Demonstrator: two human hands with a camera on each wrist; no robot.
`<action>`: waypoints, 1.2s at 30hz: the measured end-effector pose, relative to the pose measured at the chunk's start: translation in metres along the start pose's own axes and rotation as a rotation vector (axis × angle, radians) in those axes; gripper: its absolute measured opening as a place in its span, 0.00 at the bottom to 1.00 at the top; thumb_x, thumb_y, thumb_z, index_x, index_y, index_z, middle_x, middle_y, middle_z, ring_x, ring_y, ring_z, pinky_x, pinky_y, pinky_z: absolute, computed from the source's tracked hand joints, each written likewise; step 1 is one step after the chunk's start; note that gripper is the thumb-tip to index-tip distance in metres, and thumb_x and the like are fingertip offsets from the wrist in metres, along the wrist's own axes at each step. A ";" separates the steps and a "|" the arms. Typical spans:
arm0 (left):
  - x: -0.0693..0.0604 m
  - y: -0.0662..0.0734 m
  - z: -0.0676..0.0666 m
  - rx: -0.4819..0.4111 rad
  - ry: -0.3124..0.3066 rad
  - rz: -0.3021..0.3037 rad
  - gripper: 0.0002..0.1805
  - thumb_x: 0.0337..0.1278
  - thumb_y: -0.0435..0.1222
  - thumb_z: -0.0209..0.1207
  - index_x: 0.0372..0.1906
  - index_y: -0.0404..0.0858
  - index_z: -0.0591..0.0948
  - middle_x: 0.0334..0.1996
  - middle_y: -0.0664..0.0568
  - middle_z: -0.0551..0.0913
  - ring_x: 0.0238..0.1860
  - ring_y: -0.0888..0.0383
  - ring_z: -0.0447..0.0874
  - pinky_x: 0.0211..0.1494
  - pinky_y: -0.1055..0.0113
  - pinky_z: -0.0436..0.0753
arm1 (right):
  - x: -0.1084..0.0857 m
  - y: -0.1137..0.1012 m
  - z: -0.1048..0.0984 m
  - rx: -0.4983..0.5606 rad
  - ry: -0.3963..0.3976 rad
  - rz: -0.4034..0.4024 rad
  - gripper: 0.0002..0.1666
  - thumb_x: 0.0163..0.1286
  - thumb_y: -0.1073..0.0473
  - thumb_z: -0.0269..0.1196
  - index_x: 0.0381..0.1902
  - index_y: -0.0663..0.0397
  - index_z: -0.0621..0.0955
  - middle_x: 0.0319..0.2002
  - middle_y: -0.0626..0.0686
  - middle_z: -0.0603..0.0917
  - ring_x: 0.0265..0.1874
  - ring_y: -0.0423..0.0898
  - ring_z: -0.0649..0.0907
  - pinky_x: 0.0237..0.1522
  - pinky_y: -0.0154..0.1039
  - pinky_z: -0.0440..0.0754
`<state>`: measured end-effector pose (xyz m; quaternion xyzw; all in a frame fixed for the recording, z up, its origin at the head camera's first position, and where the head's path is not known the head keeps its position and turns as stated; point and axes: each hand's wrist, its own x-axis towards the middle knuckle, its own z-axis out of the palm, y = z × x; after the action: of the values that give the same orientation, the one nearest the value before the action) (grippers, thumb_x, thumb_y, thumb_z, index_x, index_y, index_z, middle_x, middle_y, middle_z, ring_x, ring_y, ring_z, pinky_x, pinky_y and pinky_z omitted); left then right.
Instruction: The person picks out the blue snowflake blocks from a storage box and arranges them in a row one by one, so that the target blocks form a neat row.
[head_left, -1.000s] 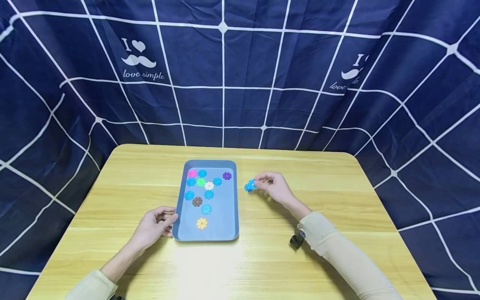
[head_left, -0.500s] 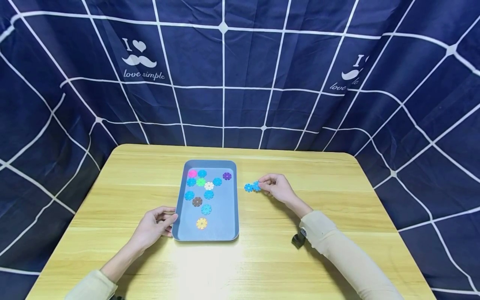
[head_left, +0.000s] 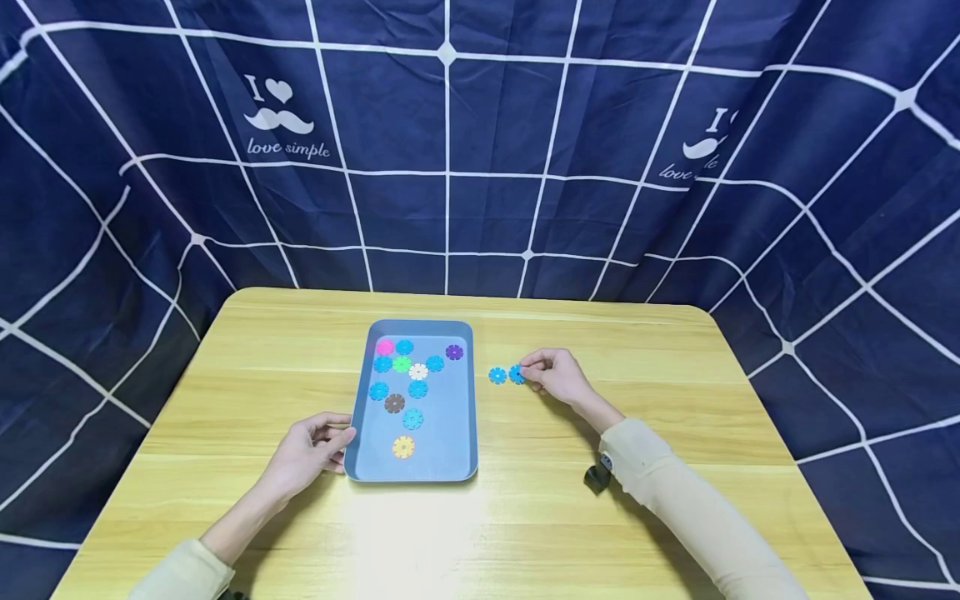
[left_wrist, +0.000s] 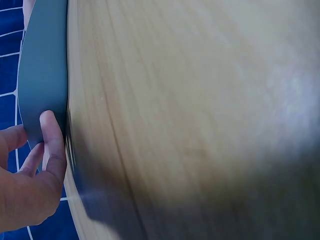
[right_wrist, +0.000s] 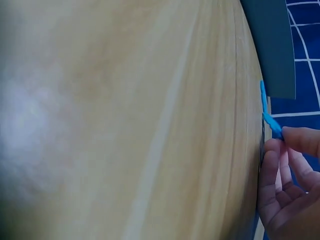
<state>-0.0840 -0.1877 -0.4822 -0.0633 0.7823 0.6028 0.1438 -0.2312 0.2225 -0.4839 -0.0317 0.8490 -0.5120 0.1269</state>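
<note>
Navy white-lined cloth [head_left: 487, 108] behind, print at upper left reads "I", heart, moustache, "love simple"; same print at upper right, fold cuts it to "I", "love", "le". Left hand [head_left: 306, 452], left of centre, lower half: fingers bent, nearly closed, pinching the wall of a blue-grey tray [head_left: 446, 442] at its lower left. One tray, lower middle of frame, 12 notched discs in it: six blue discs [head_left: 379, 390], plus one each of pink disc [head_left: 385, 347], brown disc [head_left: 394, 403], green disc [head_left: 401, 364], yellow disc [head_left: 403, 447], cream disc [head_left: 417, 372], purple disc [head_left: 453, 352]. Right of tray, two more blue: loose blue disc [head_left: 497, 376] on the wood counter [head_left: 645, 367], then held blue disc [head_left: 516, 374] just beside it; can't tell if they touch. Right hand [head_left: 557, 379], right of centre: thumb and fingertips together on the held blue disc's edge. One black object [head_left: 597, 477] by the right cuff [head_left: 636, 454]. Left wrist view adds a fingertip flat on the tray's outer wall; disc layout shows in head view only. Right wrist view adds the held blue disc tilted, loose blue disc seen edge-on.
</note>
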 end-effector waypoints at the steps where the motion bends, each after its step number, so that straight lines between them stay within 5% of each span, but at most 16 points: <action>1: 0.000 0.000 0.000 0.001 0.002 -0.001 0.24 0.76 0.34 0.61 0.68 0.24 0.75 0.43 0.40 0.88 0.30 0.58 0.86 0.37 0.66 0.94 | 0.001 0.000 0.000 0.000 -0.003 0.005 0.12 0.73 0.65 0.67 0.49 0.69 0.86 0.27 0.47 0.85 0.22 0.41 0.81 0.23 0.29 0.82; 36: -0.002 0.007 0.000 0.025 0.005 -0.011 0.24 0.76 0.34 0.61 0.68 0.24 0.75 0.43 0.38 0.88 0.30 0.57 0.87 0.37 0.67 0.94 | 0.006 -0.008 -0.006 -0.150 -0.037 0.054 0.10 0.74 0.62 0.67 0.48 0.64 0.86 0.29 0.50 0.84 0.21 0.42 0.79 0.24 0.32 0.85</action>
<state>-0.0837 -0.1864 -0.4754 -0.0673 0.7898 0.5919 0.1460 -0.2394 0.2234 -0.4756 -0.0276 0.8829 -0.4427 0.1538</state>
